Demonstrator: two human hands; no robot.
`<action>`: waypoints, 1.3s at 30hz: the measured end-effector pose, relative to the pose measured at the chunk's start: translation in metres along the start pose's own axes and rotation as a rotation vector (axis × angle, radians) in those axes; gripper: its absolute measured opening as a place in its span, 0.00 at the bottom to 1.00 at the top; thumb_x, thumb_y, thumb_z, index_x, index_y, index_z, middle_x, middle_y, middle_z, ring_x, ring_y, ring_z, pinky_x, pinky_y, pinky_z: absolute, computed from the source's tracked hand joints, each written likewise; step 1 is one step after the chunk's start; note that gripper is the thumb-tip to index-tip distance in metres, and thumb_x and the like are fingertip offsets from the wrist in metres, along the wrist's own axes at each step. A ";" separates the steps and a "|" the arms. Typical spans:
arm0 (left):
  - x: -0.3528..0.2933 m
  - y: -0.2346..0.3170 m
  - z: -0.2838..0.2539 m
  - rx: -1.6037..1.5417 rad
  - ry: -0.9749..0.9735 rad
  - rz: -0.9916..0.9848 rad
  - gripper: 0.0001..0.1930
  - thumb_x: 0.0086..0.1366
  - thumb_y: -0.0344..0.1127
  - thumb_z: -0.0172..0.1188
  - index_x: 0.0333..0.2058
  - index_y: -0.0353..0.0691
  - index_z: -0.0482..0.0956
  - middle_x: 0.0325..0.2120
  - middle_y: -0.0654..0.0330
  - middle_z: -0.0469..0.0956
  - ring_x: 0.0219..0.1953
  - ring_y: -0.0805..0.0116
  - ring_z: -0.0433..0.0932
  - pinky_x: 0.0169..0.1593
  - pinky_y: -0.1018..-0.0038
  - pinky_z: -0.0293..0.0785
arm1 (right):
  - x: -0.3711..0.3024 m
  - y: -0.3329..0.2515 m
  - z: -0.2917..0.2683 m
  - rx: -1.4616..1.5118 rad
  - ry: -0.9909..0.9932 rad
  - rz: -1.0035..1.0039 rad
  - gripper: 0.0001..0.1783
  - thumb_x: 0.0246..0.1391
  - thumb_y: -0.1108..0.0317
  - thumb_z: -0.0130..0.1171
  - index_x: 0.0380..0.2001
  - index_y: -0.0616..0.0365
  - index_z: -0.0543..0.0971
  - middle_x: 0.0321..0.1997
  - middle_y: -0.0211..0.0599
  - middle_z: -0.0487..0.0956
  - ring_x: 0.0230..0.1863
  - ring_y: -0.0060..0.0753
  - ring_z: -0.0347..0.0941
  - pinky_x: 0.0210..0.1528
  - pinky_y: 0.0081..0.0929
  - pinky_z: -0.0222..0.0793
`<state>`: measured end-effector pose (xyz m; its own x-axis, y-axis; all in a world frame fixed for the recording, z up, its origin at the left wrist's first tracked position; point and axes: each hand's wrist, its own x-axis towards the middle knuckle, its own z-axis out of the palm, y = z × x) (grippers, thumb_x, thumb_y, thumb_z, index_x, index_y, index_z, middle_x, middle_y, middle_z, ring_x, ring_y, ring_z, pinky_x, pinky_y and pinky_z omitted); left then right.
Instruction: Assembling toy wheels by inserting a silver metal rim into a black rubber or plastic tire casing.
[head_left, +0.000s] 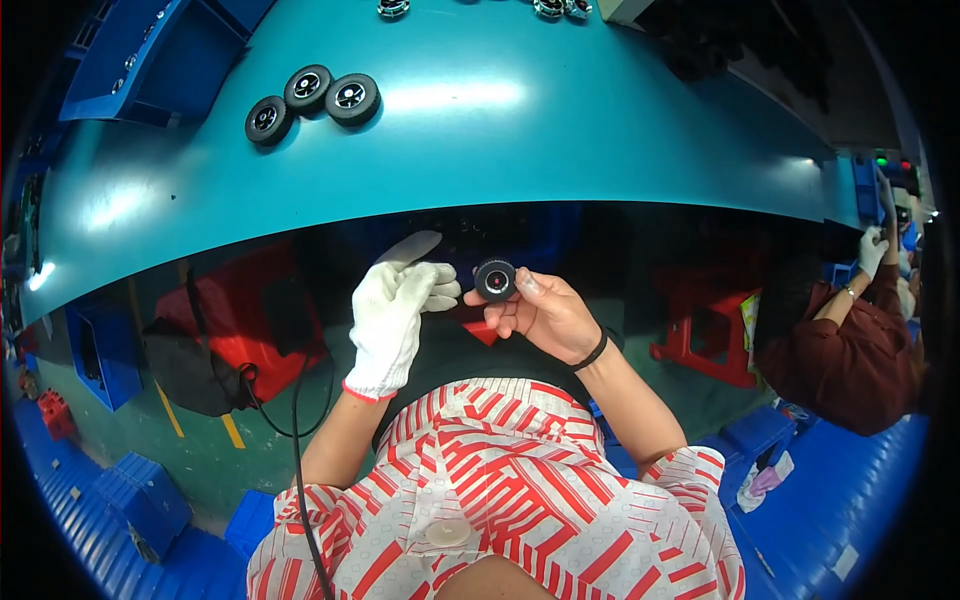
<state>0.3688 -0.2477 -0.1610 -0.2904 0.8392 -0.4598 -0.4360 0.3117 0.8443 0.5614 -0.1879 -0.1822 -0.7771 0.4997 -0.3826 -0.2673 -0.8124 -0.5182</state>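
My right hand point(548, 315) is bare, with a black band at the wrist. It pinches a small black wheel point(495, 281) with a pale ring around its centre, between thumb and fingers. The wheel's face is turned up toward me, below the table's near edge. Just left of it is my left hand point(392, 315), in a white knitted glove with a red cuff. Its fingers are curled and do not touch the wheel. A greyish rounded shape sticks out above the glove; I cannot tell whether it is a held piece or a shaded finger.
On the teal table point(560, 150) lie three black wheels point(308, 90), with shiny metallic parts point(394, 8) at its far edge. A blue bin point(160, 60) stands far left. Red stools point(705, 325) flank me. A black cord point(298, 440) hangs by my left arm. Another person point(850, 345) sits at right.
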 end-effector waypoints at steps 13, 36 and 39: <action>0.002 -0.008 -0.007 -0.036 -0.035 -0.027 0.16 0.65 0.30 0.53 0.43 0.19 0.67 0.38 0.43 0.77 0.35 0.63 0.80 0.39 0.74 0.78 | -0.003 -0.011 0.022 -0.011 -0.069 0.018 0.25 0.66 0.53 0.38 0.52 0.65 0.69 0.48 0.47 0.76 0.37 0.26 0.74 0.41 0.23 0.73; -0.003 0.014 0.013 0.200 -0.133 0.183 0.18 0.60 0.21 0.53 0.49 0.25 0.68 0.34 0.51 0.78 0.35 0.68 0.78 0.42 0.76 0.76 | 0.042 -0.187 0.020 -1.722 1.038 -1.184 0.17 0.44 0.70 0.65 0.39 0.57 0.75 0.43 0.40 0.72 0.38 0.42 0.72 0.40 0.30 0.70; -0.004 0.012 0.024 0.229 -0.214 0.190 0.18 0.62 0.22 0.52 0.50 0.25 0.67 0.36 0.51 0.78 0.35 0.67 0.79 0.41 0.74 0.78 | 0.027 -0.208 -0.008 -1.948 1.259 -1.095 0.17 0.45 0.67 0.64 0.41 0.57 0.74 0.44 0.38 0.72 0.37 0.38 0.73 0.37 0.31 0.71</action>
<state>0.3850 -0.2364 -0.1420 -0.1526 0.9584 -0.2412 -0.1822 0.2126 0.9600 0.6009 -0.0034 -0.0913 -0.1138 0.7582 0.6421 0.9128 0.3349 -0.2336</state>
